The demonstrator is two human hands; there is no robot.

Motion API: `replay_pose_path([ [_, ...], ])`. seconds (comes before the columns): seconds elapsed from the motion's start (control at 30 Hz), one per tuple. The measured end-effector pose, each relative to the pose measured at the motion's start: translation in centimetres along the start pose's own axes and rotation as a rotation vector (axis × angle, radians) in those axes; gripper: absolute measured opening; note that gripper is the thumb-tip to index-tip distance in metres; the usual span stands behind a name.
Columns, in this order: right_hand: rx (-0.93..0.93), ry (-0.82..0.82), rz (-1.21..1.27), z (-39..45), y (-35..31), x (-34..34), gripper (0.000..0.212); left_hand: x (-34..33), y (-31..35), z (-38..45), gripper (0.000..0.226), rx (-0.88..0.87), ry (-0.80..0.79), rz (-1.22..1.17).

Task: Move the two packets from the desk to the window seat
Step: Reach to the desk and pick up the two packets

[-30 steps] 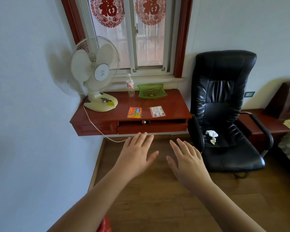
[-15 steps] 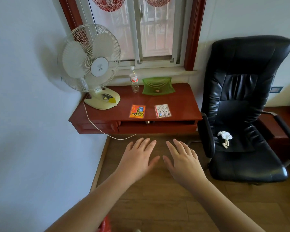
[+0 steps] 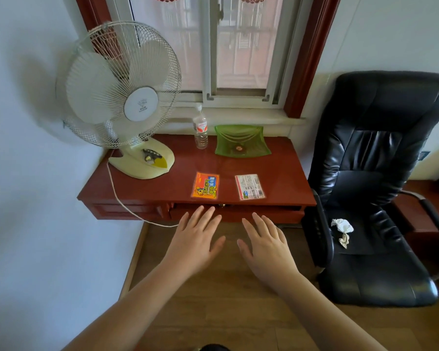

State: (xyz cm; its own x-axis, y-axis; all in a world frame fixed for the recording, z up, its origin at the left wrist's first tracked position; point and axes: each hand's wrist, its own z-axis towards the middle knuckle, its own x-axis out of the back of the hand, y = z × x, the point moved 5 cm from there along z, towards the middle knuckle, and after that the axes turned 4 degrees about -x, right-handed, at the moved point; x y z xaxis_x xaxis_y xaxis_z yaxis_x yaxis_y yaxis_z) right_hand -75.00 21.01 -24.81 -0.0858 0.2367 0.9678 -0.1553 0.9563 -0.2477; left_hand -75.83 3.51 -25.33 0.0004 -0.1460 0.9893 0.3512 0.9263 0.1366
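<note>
Red surface [image 3: 276, 171] under window: orange packet [image 3: 205, 185] beside white packet [image 3: 250, 186], lying flat near front edge. Left hand [image 3: 194, 243], right hand [image 3: 266, 245] open, empty, hover just before it.

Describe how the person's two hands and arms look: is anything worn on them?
Both the left hand and the right hand are bare: no gloves, rings, watch or bracelet show. The forearms are also uncovered, with no sleeve visible up to the picture's bottom edge.
</note>
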Motion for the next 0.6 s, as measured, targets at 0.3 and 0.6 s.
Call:
replay_pose_path([
  [0.3, -0.039, -0.026, -0.009, 7.8, 0.5, -1.8, 0.062, -1.8, -4.2, 7.2, 0.074, -0.008, -0.030, -0.070],
  [0.6, -0.041, -0.108, 0.062, 17.4, 6.5, -4.8, 0.062, -6.3, -6.2, 16.2, 0.058, 0.029, -0.096, -0.050],
])
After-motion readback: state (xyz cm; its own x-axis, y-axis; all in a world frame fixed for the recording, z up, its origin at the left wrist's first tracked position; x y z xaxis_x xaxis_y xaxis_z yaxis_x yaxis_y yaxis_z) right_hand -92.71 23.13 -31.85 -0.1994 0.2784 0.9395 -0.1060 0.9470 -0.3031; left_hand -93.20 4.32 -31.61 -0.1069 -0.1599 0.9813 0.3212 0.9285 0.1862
